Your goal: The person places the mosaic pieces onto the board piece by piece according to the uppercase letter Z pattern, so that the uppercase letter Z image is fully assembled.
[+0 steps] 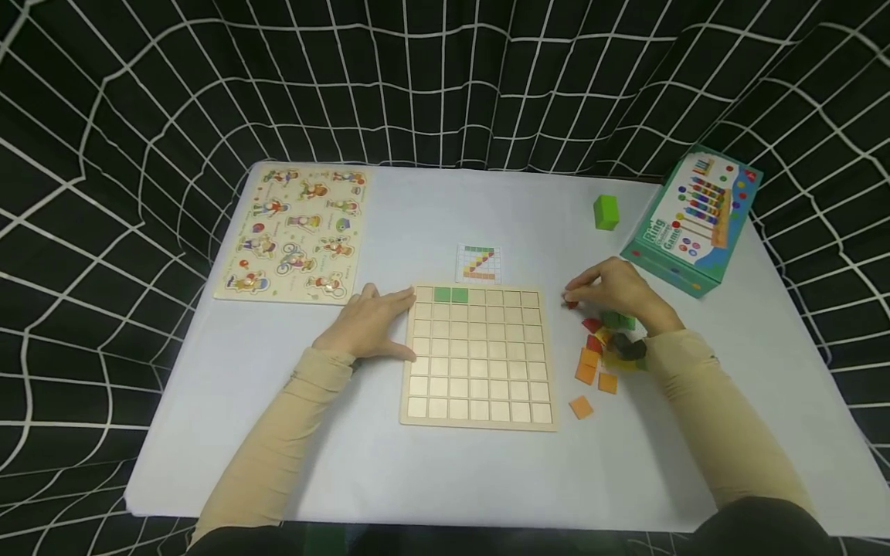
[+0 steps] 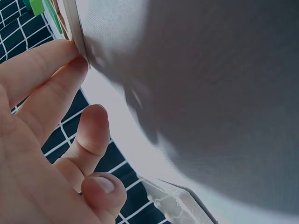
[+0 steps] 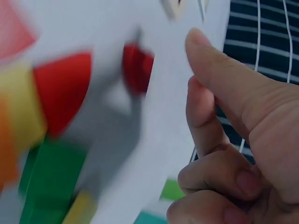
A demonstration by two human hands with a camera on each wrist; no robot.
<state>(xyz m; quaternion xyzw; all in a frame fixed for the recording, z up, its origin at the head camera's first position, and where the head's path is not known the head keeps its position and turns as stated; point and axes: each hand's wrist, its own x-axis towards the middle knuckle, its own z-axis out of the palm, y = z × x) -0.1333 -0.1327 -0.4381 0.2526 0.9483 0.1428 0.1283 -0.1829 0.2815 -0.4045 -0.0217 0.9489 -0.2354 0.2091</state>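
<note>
A square-celled, pale wooden board [image 1: 478, 347] lies on the table [image 1: 445, 479]; the left hand [image 1: 368, 324], spread and holding nothing, touches its edge. The right hand [image 1: 619, 293], curled and empty, is just beside a round-edged red piece [image 3: 137, 70].

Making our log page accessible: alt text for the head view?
A person's left hand touches a wooden grid board holding two green squares; their right hand is by a red piece, near loose tiles. A pattern card lies beyond the board, a picture board left, a game box right.

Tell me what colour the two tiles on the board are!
Green; the tiles show best in the head view.
</note>
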